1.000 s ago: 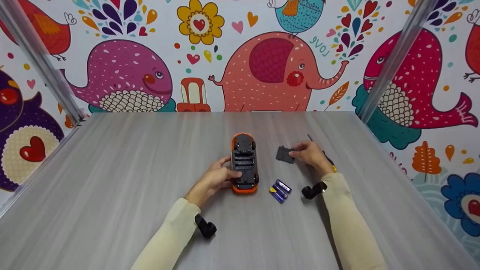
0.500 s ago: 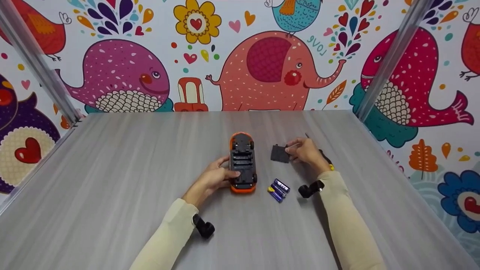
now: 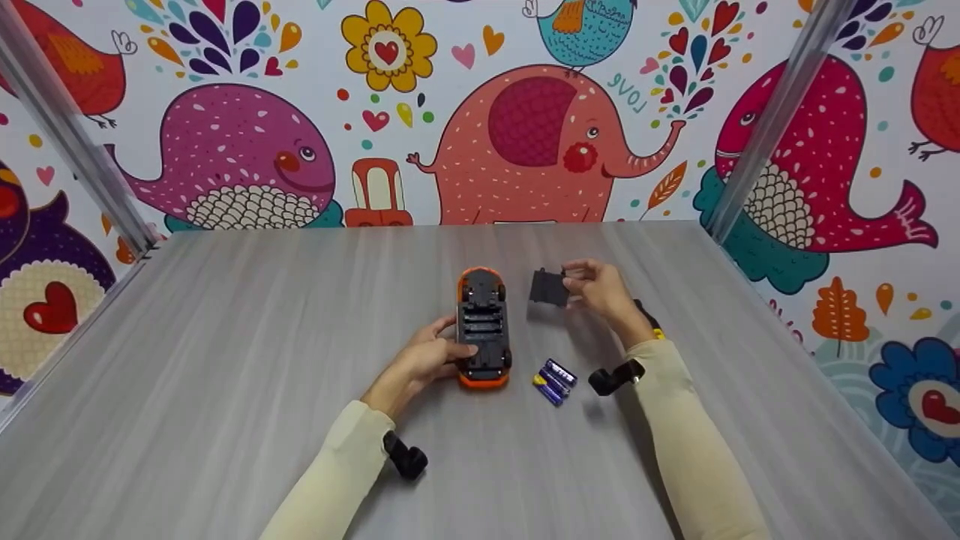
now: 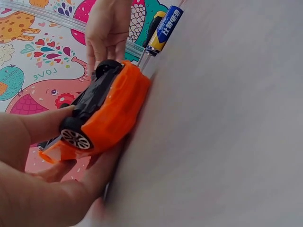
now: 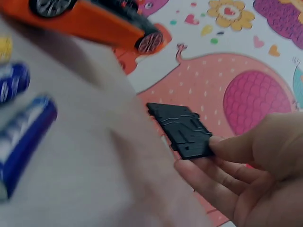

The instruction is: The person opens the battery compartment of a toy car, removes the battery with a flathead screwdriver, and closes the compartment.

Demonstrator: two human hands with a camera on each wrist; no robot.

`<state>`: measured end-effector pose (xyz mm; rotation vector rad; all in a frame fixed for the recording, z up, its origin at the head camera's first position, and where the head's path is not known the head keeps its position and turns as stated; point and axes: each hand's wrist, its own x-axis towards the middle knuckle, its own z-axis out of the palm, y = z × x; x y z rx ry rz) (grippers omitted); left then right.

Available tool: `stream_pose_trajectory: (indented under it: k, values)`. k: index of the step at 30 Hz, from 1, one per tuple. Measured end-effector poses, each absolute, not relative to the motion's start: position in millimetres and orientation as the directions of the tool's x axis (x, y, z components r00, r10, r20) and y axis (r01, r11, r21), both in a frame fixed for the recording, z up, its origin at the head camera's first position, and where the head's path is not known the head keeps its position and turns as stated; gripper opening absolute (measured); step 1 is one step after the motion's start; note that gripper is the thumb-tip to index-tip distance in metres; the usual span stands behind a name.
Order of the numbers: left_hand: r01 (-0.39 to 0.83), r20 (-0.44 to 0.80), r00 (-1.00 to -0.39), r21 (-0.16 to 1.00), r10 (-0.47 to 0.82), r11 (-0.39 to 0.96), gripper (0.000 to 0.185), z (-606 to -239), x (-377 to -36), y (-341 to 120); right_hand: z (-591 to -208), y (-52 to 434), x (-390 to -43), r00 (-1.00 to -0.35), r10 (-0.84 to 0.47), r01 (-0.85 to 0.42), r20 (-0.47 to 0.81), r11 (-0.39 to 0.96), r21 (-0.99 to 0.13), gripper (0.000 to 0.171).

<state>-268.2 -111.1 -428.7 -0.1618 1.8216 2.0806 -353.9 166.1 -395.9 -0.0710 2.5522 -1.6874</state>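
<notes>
An orange toy car (image 3: 482, 326) lies upside down on the grey table (image 3: 225, 360), its dark underside and open battery bay facing up. My left hand (image 3: 424, 360) grips its near left side, thumb on the underside; the car (image 4: 102, 113) shows against my left hand's fingers (image 4: 42, 127) in the left wrist view. My right hand (image 3: 600, 292) pinches a black battery cover (image 3: 549, 288) lifted just right of the car's far end. The right wrist view shows the cover (image 5: 182, 130) held at one edge by fingertips (image 5: 232, 146). Blue batteries (image 3: 555, 380) lie right of the car.
A screwdriver with a black and yellow handle (image 3: 649, 319) lies on the table mostly behind my right wrist. Metal posts (image 3: 772, 120) and a cartoon-patterned wall (image 3: 525, 112) enclose the table at the back and sides. Batteries (image 5: 19, 132) appear blurred in the right wrist view.
My right hand lifted the black cover off the table and carried it up and left, closer to the car's far end. The left hand and car stayed put.
</notes>
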Motion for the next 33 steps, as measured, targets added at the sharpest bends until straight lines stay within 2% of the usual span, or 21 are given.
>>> stream_pose_trajectory:
  k: [7,12,33]
  values:
    - [-0.353,-0.332,-0.924,0.931,0.192,-0.089,0.079,-429,-268,-110,-380,153,-343,-0.994,-0.095,-0.088,0.057,0.368,-0.926,0.033]
    - [-0.357,-0.338,-0.923,0.931,0.186,-0.081,0.078,-430,-269,-110,-372,146,-337,-0.990,-0.119,-0.116,0.074,0.407,-0.906,0.032]
    - [-0.357,-0.338,-0.922,0.931,0.190,-0.078,0.078,-430,-270,-112,-372,116,-323,-0.961,-0.253,-0.199,0.114,0.344,-0.918,0.028]
